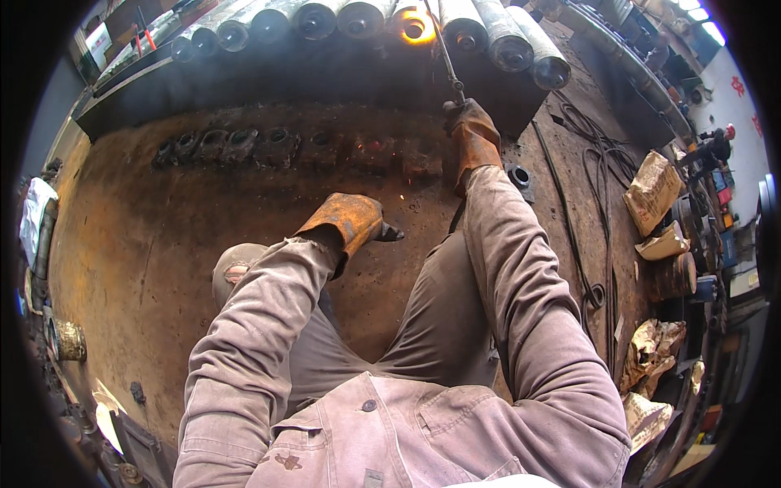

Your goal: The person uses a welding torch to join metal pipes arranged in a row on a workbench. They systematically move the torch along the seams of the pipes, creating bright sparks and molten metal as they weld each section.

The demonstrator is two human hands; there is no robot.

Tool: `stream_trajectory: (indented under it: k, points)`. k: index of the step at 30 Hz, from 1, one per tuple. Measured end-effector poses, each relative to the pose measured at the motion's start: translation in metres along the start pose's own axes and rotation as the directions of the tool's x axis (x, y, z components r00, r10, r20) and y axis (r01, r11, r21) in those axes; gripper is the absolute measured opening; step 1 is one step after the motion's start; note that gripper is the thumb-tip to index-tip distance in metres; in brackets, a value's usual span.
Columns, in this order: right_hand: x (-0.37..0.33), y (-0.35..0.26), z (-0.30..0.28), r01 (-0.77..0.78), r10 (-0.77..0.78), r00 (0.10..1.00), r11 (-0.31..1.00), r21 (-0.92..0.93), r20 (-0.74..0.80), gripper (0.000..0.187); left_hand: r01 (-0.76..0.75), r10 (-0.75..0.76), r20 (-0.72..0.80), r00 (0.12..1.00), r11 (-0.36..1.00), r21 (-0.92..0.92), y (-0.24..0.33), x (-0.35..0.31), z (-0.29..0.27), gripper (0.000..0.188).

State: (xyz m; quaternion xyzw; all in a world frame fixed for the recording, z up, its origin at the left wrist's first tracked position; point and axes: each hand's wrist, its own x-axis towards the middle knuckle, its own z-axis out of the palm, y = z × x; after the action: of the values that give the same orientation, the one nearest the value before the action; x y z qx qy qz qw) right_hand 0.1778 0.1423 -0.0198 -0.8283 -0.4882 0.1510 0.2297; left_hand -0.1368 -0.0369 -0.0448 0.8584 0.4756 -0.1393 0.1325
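My right hand (pixel 472 134), in a worn orange leather glove, is closed around the handle of a gas torch (pixel 447 63). The torch's thin metal tube reaches up toward a row of steel cylinders. One cylinder's end (pixel 415 31) glows orange, and the cylinder just right of it has a small red glow (pixel 465 42). My left hand (pixel 362 224), gloved too, hangs over the floor between my knees. Its dark fingers point right, partly hidden by the glove's back, and nothing shows in them.
Blocky metal pieces with round holes (pixel 240 145) line the floor below the dark bench front (pixel 268 81). Sparks scatter near them. A metal ring piece (pixel 519 175) lies beside my right wrist. Hoses (pixel 606 187) run along the right, near torn paper sacks (pixel 653 191). A can (pixel 67 339) lies left.
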Motion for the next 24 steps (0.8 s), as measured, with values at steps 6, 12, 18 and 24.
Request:
stream_trajectory:
  k: [6, 12, 18, 24]
  points:
    - [-0.004, -0.003, 0.002, 0.02, -0.021, 1.0, 0.999, -0.025, -0.022, 0.057, 0.047, -0.044, 0.062, 0.997, 0.998, -0.039, 0.008, -0.006, -0.015, 0.049]
    - [-0.006, -0.011, 0.0, 0.009, -0.009, 1.0, 1.0, -0.019, 0.029, 0.059, 0.067, -0.063, 0.096, 0.993, 0.997, -0.041, -0.002, -0.001, -0.007, 0.087]
    - [-0.002, -0.004, 0.002, 0.03, -0.031, 0.998, 0.999, -0.03, -0.045, 0.056, 0.048, -0.043, 0.101, 0.994, 0.998, -0.048, 0.006, -0.001, -0.015, 0.091]
    - [-0.011, -0.015, 0.002, 0.039, -0.037, 0.997, 0.999, -0.028, 0.065, 0.059, 0.1, -0.087, 0.168, 0.982, 0.992, -0.073, 0.006, -0.001, -0.019, 0.098]
